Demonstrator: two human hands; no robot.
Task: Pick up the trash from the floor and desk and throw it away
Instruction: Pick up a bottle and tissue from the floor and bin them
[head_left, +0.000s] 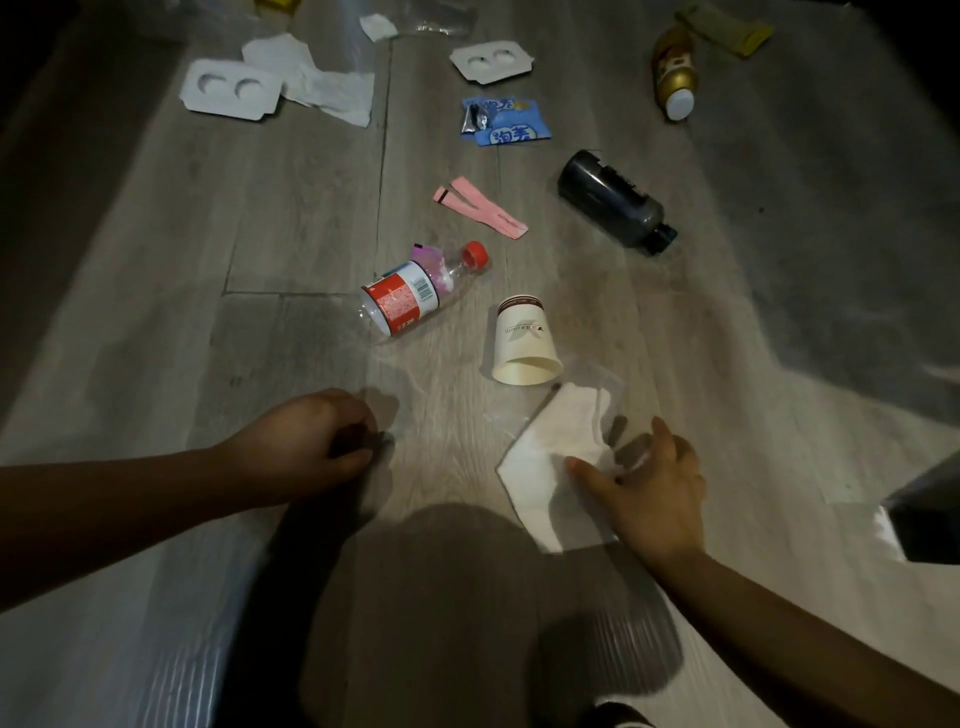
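right hand (649, 483): fingers spread, thumb on white napkin (545, 467)
left hand (317, 436): curled, contents cannot be told
nearby: paper cup (524, 343) just beside napkin

Resting the thumb of the spread right hand (649, 483) on the white tissue (550, 467) lying on the wooden floor (260, 234), just beside a tipped paper cup (524, 338); hovering the curled left hand (317, 436) apart from it.
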